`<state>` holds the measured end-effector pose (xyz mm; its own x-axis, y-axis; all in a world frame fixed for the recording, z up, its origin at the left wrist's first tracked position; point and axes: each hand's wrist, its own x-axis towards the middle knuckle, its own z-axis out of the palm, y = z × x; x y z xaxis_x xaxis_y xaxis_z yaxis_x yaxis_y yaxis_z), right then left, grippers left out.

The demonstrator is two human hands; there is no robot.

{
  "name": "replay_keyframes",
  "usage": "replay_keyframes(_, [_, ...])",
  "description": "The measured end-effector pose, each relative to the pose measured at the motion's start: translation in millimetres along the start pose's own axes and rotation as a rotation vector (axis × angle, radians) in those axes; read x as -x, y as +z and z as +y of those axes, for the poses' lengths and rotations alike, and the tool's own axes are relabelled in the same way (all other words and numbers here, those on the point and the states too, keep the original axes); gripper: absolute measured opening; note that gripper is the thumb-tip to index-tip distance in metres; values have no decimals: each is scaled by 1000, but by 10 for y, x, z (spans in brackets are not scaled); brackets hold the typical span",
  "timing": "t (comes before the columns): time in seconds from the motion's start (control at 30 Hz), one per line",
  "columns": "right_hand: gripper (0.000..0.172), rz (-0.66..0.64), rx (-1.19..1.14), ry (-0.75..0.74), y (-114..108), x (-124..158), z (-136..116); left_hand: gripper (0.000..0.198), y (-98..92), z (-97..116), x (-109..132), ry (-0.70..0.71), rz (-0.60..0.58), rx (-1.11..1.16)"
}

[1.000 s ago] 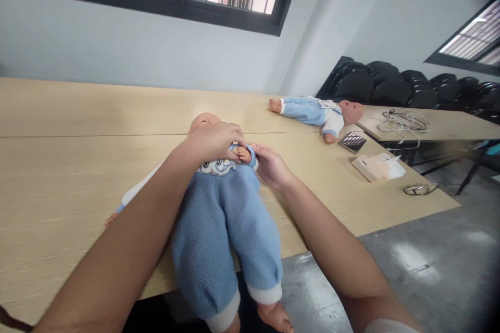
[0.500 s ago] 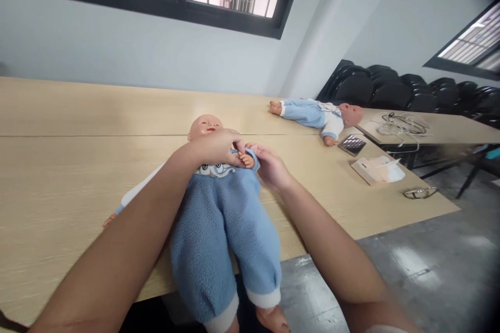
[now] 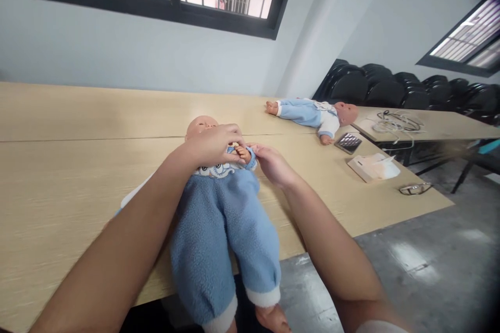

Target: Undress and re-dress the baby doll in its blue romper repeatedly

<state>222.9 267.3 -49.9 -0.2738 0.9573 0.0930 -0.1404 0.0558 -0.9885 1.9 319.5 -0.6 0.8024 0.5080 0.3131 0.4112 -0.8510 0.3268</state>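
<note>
We see doll [image 3: 221, 208] on its back, near edge of table [image 3: 70, 182], feet past edge. Our left hand [image 3: 221, 143] curls around doll's hand [image 3: 244, 154] (firm grip or not, we cannot tell). Our right fingers [image 3: 262, 152] pinch sleeve cuff [image 3: 253, 160]. Second doll [image 3: 302, 113] lies far right.

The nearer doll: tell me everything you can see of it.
The doll lies on its back on the table, legs past the near edge. It wears fluffy-looking blue trousers with white cuffs and a cartoon-eyed chest motif; one bare foot shows. Your left grip is at its small hand, partly hiding its head; your right grip touches the blue sleeve cuff.
</note>
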Motion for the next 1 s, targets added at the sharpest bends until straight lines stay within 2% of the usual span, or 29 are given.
replay_keyframes(0.13, [25,-16,103,-14,-68,30,-61,27,6,24,1,-25,33,-26])
replay_keyframes(0.37, [24,-67,168,-8,-19,117,-199,21,6,97,4,-50,75,-44])
replay_keyframes(0.5, [24,-52,235,24,-124,163,-228,21,-11,86,9,-66,84,-49])
replay_keyframes(0.73, [23,-32,53,105,-235,95,-63,22,-55,135,-6,-9,86,-3])
replay_keyframes(0.87, [21,-12,-29,115,-211,47,19,20,-92,277,-28,66,85,26])
replay_keyframes(1.0, [19,-12,-122,135,-202,13,86,10,-85,468,-55,106,21,18])
